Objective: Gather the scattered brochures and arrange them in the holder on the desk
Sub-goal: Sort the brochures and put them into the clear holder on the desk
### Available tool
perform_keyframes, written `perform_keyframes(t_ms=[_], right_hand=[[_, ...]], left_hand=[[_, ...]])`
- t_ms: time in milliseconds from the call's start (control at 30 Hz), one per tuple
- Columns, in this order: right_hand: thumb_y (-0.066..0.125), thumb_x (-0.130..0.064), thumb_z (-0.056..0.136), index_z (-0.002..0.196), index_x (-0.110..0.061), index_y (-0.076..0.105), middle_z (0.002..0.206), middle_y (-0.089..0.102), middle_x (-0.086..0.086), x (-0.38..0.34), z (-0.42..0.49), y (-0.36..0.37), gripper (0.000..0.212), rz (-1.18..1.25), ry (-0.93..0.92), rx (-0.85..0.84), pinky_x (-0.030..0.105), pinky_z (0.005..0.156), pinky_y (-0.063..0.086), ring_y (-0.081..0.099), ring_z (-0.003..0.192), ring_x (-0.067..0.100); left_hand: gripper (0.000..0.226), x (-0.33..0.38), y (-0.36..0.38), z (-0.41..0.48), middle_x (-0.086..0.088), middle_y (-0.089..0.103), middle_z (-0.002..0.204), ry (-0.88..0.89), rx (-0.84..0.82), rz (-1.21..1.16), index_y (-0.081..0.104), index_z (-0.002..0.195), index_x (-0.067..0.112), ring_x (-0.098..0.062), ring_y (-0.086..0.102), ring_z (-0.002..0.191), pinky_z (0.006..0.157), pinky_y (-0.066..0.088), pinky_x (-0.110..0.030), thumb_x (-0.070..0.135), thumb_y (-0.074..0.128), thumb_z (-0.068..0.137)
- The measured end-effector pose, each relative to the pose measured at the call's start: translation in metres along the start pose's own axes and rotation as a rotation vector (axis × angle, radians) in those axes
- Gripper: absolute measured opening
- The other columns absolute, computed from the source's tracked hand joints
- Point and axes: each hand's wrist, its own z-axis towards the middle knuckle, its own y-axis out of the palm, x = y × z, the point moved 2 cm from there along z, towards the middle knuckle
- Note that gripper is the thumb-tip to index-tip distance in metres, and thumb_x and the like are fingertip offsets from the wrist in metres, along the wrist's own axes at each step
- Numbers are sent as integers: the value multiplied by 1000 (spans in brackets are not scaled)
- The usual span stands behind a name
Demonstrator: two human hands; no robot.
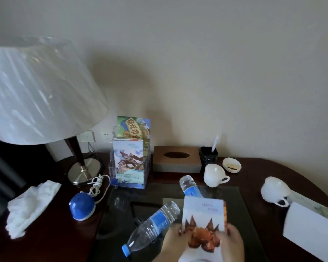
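The left hand (173,241) and right hand (234,241) pinched a white brochure with orange artwork (204,220) by its lower sides, fingers apparently curled behind. A clear blue-labelled water bottle (153,225) lay just beside it, a second bottle (189,186) lying towards the clear acrylic holder (129,167).

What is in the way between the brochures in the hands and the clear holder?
Two water bottles lie on their sides roughly between them: the near bottle just left of the held brochures, the far bottle just behind them. Both lie low, so the brochures can likely be carried over them to the holder.
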Motion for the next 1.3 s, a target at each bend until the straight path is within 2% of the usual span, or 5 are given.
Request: perform_keyframes(t_ms=[133,267,433,1033,1300], right_hand=[[62,-1,83,84,-15,69,82,73,10,-51,-1,22,15,-23,-221,-239,42,72,57,71,76,27],[64,-8,85,83,-10,69,83,72,2,-109,2,81,6,-300,-610,-318,47,76,55,68,83,23],[72,-15,81,83,-10,72,78,72,-2,-160,-5,147,5,-415,-878,-229,13,58,37,62,72,12],[64,-16,89,88,-11,65,95,74,1,-153,11,267,5,-530,-910,-211,17,56,38,67,83,16],[64,-18,88,91,-13,62,95,71,2,-150,33,289,6,-736,-837,-179,28,66,49,66,88,20]], left_hand=[[4,62,-78,22,-12,71,89,161,135,13,67,85,12,-21,64,80,77,54,-36,15,66,84],[8,110,-173,32,6,64,72,272,339,184,66,81,14,-7,57,64,54,44,-19,21,68,83],[24,134,-251,32,7,71,94,343,588,229,73,105,20,-14,63,78,66,46,-23,24,72,81],[15,73,-303,110,5,62,83,268,678,130,63,94,20,-15,58,81,68,43,-26,33,62,87],[40,69,-307,139,-3,66,117,214,600,190,53,128,15,-15,59,90,70,41,-24,20,60,89]])
